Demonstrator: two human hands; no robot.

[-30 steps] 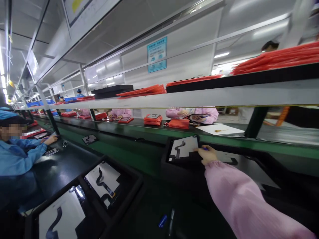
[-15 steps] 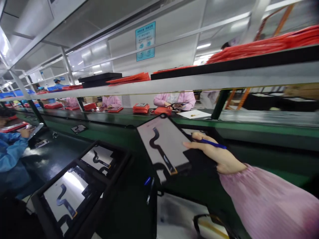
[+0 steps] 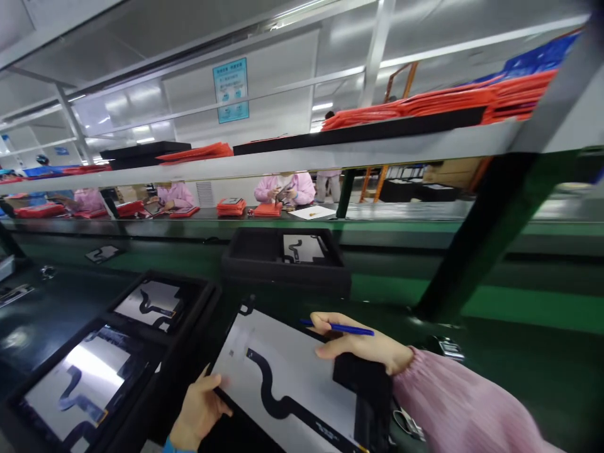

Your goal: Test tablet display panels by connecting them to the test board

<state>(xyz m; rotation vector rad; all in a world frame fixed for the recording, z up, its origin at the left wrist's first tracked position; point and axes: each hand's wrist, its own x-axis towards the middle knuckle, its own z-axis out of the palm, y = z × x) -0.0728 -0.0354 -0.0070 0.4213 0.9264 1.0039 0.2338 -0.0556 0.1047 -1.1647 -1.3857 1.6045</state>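
A flat display panel (image 3: 302,352) with a silvery back and a curved black ribbon cable (image 3: 274,396) is held up in front of me, tilted. My right hand (image 3: 353,343) grips its upper right edge, thumb on the silvery face. A blue pen (image 3: 349,328) is tucked in that same hand. On the left edge, my left hand (image 3: 201,406) is closed round the panel, thumb on top. The panel's lower end runs out of view.
At left, a black foam tray (image 3: 184,340) holds two similar panels. Another black tray (image 3: 283,277) with one panel stands behind. A dark green post (image 3: 472,251) rises at right. Red pouches (image 3: 425,100) lie on the shelf overhead. Co-workers in pink (image 3: 302,185) sit across the bench.
My right hand has brought the panel down and closer. My left hand has come into view and taken its left edge. The view has swung right, showing the back tray.
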